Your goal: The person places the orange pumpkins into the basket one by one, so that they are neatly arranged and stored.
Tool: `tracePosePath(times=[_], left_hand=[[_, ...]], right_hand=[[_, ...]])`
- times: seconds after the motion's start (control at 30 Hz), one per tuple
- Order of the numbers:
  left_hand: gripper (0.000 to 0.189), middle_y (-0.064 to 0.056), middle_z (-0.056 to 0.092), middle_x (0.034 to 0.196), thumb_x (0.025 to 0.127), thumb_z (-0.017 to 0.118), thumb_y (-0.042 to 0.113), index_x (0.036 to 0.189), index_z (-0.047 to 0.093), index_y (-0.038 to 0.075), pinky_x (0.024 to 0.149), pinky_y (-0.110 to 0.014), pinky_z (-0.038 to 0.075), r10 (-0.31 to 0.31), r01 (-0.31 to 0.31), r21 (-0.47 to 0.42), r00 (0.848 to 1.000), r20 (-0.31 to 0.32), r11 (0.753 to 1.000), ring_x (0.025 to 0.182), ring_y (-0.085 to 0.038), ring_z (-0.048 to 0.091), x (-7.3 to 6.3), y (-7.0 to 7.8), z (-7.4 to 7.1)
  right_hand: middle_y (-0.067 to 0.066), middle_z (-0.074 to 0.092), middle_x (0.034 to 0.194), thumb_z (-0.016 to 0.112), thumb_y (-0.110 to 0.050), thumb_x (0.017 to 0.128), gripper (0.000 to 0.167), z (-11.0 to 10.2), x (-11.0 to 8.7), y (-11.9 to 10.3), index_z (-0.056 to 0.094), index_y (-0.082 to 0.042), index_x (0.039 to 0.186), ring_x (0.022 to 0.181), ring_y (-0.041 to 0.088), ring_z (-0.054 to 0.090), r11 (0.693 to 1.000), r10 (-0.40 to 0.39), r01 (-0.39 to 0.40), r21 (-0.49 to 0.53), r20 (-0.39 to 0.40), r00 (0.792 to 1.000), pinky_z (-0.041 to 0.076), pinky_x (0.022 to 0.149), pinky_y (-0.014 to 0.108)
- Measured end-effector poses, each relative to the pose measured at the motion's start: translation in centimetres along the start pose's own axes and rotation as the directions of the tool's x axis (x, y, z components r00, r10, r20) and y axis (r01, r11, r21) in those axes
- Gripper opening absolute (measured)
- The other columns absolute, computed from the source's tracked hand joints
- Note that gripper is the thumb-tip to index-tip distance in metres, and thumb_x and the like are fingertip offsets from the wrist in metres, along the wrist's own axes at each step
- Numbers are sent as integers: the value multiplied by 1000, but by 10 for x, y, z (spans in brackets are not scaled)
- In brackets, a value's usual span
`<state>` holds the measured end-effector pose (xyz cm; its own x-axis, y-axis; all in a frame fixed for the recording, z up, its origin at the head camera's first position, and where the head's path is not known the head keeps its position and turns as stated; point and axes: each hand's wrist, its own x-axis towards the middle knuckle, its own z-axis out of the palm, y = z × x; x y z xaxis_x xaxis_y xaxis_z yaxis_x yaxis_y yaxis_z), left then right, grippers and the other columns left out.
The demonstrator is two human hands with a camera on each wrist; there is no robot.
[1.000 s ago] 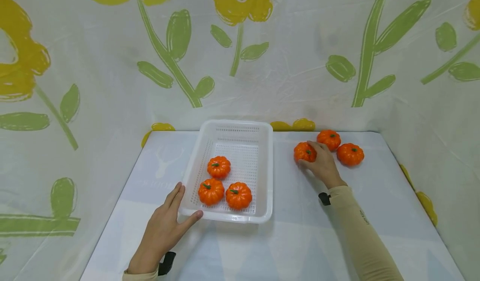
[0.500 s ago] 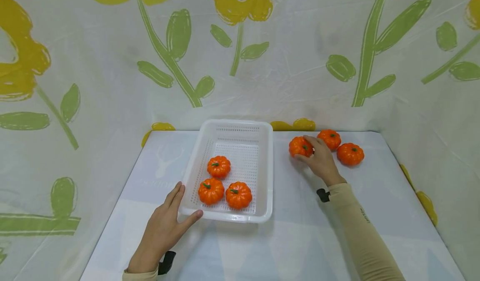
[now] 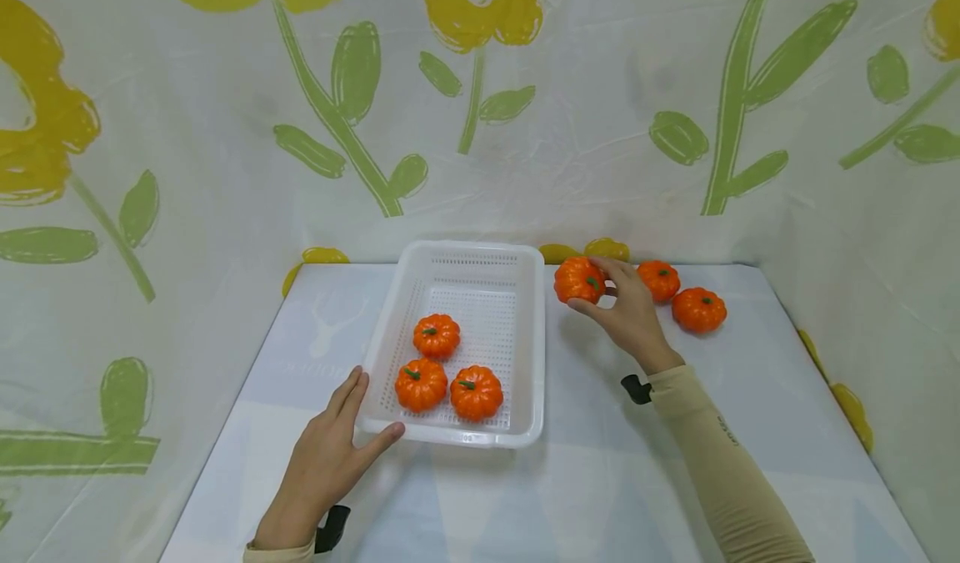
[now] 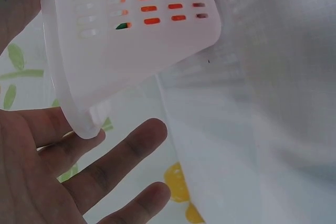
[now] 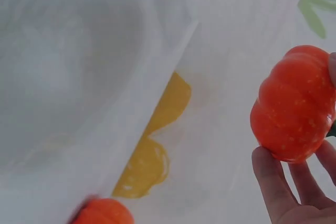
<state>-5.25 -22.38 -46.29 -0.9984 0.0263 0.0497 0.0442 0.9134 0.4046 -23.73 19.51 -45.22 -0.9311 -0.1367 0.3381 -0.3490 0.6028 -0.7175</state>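
My right hand (image 3: pixel 626 309) grips a small orange pumpkin (image 3: pixel 579 280) with a green stem, thumb on the near side and fingers on the far side, just right of the basket. In the right wrist view the pumpkin (image 5: pixel 295 106) is held up off the table. My left hand (image 3: pixel 326 454) rests at the near left corner of the white plastic basket (image 3: pixel 534 354), fingers straight and spread. The left wrist view shows the left fingers (image 4: pixel 113 156) at the basket's rim (image 4: pixel 84 124). Inside the basket lie three pumpkins (image 3: pixel 476 394), grouped toward its near side.
Two more pumpkins, one at the back (image 3: pixel 659 281) and one nearer (image 3: pixel 699 310), sit on the table (image 3: pixel 600 480) to the right of my right hand. A white cloth wall (image 3: pixel 585 129) printed with yellow flowers rises behind the table's back edge.
My right hand has lifted the pumpkin and carried it left and away from me, toward the basket's right side. The left hand and basket have stayed in place.
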Motion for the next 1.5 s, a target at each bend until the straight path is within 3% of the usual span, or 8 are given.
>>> tracePosePath(times=[0.23, 0.43, 0.7, 0.93, 1.13, 1.3, 1.5], left_hand=[[103, -16, 31, 163, 87, 61, 73, 157, 34, 3, 98, -63, 49, 5, -5, 2, 1000, -5, 1000, 127, -46, 55, 0, 0, 0], [102, -17, 32, 163, 87, 62, 72, 157, 35, 2, 97, -62, 49, 15, -15, 4, 1000, -16, 1000, 126, -46, 55, 0, -1, 0], [103, -17, 32, 163, 87, 62, 72, 157, 34, 2, 97, -62, 49, 12, -12, 3, 1000, -15, 1000, 126, -46, 55, 1, -1, 1], [101, -17, 32, 162, 88, 63, 70, 157, 35, 2, 97, -62, 49, 24, -24, -2, 999, -22, 1000, 125, -45, 56, 0, -2, 1], [102, -17, 32, 162, 87, 62, 71, 157, 34, 2, 97, -62, 49, 20, -21, -3, 1000, -19, 1000, 126, -46, 56, 0, -1, 0], [101, -17, 32, 163, 88, 63, 70, 157, 35, 2, 97, -62, 49, 19, -19, -1, 1000, -18, 1000, 125, -46, 56, 0, -2, 0], [102, -17, 32, 163, 87, 62, 71, 157, 34, 3, 97, -63, 49, 12, -12, -3, 1000, -15, 1000, 125, -46, 56, -1, -1, 0]], right_hand=[[14, 50, 144, 89, -27, 79, 79, 7, 3, -22, 53, -9, 146, 123, 32, 53, 995, -100, 100, 14, 50, 994, 56, 92, 51], [10, 49, 147, 89, -28, 79, 77, 15, 6, -38, 53, -11, 146, 125, 27, 53, 989, -147, 149, -2, 128, 981, 56, 93, 45], [7, 47, 148, 88, -29, 80, 77, 29, 14, -52, 53, -13, 146, 122, 25, 55, 978, -204, 208, 6, 230, 952, 54, 97, 42], [6, 47, 147, 88, -29, 81, 74, 44, 18, -61, 54, -12, 145, 130, 26, 51, 969, -240, 248, 13, 309, 920, 46, 109, 44], [11, 48, 145, 88, -30, 81, 74, 57, 22, -66, 54, -11, 144, 129, 29, 50, 959, -226, 273, -75, 378, 898, 45, 109, 46], [11, 49, 144, 87, -32, 82, 73, 71, 26, -67, 55, -11, 144, 130, 29, 49, 956, -182, 266, -121, 467, 865, 44, 110, 42], [14, 53, 137, 86, -31, 84, 69, 87, 26, -65, 57, -7, 141, 123, 29, 54, 936, -183, 318, -154, 559, 809, 48, 107, 39]])
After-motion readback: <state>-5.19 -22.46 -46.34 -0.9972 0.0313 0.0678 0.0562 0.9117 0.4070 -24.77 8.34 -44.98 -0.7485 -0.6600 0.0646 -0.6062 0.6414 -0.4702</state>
